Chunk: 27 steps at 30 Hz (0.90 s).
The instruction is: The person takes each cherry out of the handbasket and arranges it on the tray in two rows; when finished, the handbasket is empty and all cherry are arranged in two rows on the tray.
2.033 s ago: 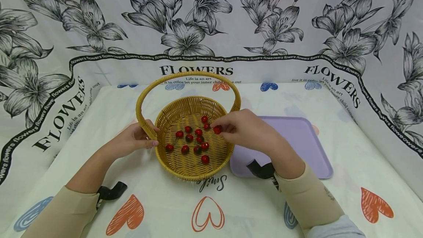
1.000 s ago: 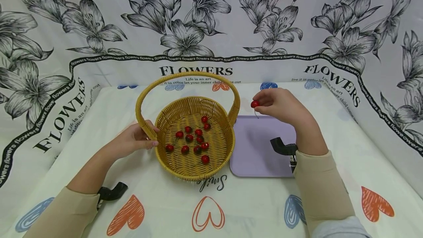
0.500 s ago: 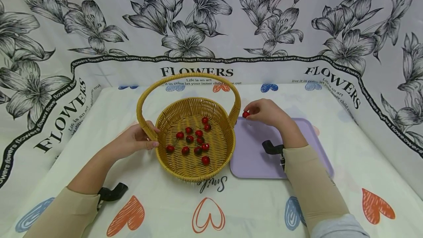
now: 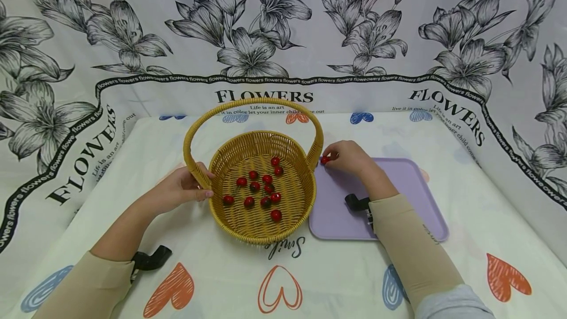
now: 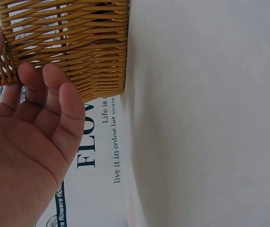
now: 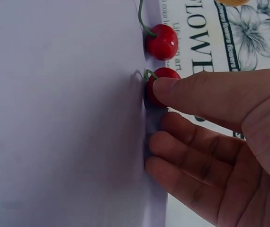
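Observation:
My left hand (image 4: 182,187) grips the yellow wicker basket (image 4: 261,239) where its tall handle meets the left rim. In the left wrist view, the fingertips (image 5: 54,75) curl against the woven side. Several red cherries (image 4: 276,215) lie spread over the basket's floor. Beyond the basket's right side, my right hand (image 4: 347,156) pinches a cherry (image 4: 325,160) at the far left corner of the lilac tray (image 4: 341,215). The right wrist view shows the thumb on this stemmed cherry (image 6: 161,97), low beside the tray's edge, and another cherry (image 6: 162,42) lying just past it along that edge.
The tray stands close along the basket's right side. The basket handle (image 4: 254,100) arches high over it. A white cloth with printed hearts (image 4: 280,289) covers the table, and a flower-printed curtain (image 4: 252,53) hangs behind. Black wrist mounts (image 4: 150,258) jut from both sleeves.
My right hand took a cherry from the basket, carried it right over the tray, then moved back left and down to the tray's far left corner. The left hand stays on the basket.

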Available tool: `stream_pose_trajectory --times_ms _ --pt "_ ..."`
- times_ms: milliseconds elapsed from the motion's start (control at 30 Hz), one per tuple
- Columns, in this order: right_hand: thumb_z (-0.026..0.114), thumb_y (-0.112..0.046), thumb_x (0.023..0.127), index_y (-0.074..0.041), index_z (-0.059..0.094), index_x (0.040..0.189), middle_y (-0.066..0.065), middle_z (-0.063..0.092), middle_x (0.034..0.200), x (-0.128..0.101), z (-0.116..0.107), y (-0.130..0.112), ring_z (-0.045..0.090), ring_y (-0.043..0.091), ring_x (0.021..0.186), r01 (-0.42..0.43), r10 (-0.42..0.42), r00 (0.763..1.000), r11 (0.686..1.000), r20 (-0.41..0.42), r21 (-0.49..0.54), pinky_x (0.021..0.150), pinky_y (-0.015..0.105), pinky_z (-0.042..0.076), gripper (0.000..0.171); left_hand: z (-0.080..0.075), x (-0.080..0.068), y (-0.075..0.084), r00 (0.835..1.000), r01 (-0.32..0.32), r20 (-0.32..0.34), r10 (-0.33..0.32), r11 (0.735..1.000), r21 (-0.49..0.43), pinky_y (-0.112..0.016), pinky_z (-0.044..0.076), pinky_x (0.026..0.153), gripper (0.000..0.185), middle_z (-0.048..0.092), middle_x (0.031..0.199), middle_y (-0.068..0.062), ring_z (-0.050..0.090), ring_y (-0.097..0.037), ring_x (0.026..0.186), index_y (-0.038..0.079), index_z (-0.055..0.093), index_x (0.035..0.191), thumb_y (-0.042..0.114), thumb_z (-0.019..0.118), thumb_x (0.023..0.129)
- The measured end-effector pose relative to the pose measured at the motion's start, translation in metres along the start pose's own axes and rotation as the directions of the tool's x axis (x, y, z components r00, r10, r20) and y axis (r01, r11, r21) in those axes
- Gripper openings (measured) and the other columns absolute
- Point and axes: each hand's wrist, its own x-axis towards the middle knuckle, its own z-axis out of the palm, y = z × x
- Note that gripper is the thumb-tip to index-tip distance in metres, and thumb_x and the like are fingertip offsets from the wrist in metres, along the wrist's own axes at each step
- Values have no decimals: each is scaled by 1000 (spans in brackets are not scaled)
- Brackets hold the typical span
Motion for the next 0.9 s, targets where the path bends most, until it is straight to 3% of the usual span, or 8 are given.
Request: stream_pose_trajectory --times_ms 567,900 --pt "75 -8 88 -3 73 113 8 66 90 -3 -4 -3 59 24 86 -9 10 1000 1000 6 -27 84 43 49 25 0 0 -1 1000 -2 5 2 1000 -6 -33 53 63 29 64 92 -11 60 -16 71 -9 56 115 -4 72 92" --pt "75 -11 89 -7 74 109 6 65 85 -2 -4 -4 59 22 79 -12 12 1000 1000 28 9 75 38 48 21 0 0 -2 1000 -4 5 4 1000 -5 -33 54 63 29 64 93 -11 60 -17 72 -9 56 115 -4 73 92"
